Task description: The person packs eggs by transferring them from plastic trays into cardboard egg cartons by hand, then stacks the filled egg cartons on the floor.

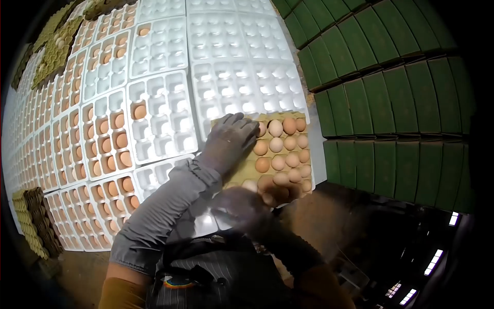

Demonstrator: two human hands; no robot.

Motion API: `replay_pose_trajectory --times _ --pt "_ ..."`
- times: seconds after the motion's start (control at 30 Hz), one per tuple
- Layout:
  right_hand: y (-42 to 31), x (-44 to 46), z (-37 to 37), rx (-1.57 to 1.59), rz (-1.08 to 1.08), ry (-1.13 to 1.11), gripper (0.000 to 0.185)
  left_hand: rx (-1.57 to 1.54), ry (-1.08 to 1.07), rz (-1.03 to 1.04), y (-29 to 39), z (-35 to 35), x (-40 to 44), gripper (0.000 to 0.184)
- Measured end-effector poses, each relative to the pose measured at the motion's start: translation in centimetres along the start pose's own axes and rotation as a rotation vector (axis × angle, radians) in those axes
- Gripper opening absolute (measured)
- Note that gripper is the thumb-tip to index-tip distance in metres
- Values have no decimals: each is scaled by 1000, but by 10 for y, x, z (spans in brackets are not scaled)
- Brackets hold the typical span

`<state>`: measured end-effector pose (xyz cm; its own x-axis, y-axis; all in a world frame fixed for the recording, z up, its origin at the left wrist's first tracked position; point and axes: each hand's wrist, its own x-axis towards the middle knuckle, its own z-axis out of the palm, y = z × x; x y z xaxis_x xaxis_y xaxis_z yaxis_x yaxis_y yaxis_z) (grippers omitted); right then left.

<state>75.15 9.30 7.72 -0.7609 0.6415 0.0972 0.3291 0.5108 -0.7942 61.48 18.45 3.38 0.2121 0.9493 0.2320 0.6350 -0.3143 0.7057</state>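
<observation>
A yellow pulp tray (237,171) holds several brown and pale eggs (278,162), mostly across its right part, while bare pulp shows at its left. My left hand (230,140), in a grey glove, is over the tray's upper left. Its fingers are bent closed around an egg (262,129), partly hidden by the fingertips. My right hand (242,208), also gloved, is blurred by motion at the tray's lower left edge, near a pale egg (250,185). Its fingers cannot be made out.
White foam trays (160,116) cover the surface beneath and beyond; several on the left hold brown eggs (106,146). Green boxes (388,159) stand stacked in rows on the right. Pulp trays (36,221) are piled at the far left, with more pulp trays (57,49) at the upper left.
</observation>
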Motion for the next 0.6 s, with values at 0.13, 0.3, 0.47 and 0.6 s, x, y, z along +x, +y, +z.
replay_pose_trajectory --times 0.13,0.3,0.47,0.6 --pt "77 -18 -95 -423 -26 304 15 236 -30 89 1 47 28 34" --pt "191 9 -148 -586 -84 30 56 -459 13 -332 13 20 25 37" --pt "213 31 -156 -401 -34 -131 62 -564 -111 -676 27 24 8 35" --pt "205 30 -157 68 174 -9 53 168 -200 -360 46 52 4 43"
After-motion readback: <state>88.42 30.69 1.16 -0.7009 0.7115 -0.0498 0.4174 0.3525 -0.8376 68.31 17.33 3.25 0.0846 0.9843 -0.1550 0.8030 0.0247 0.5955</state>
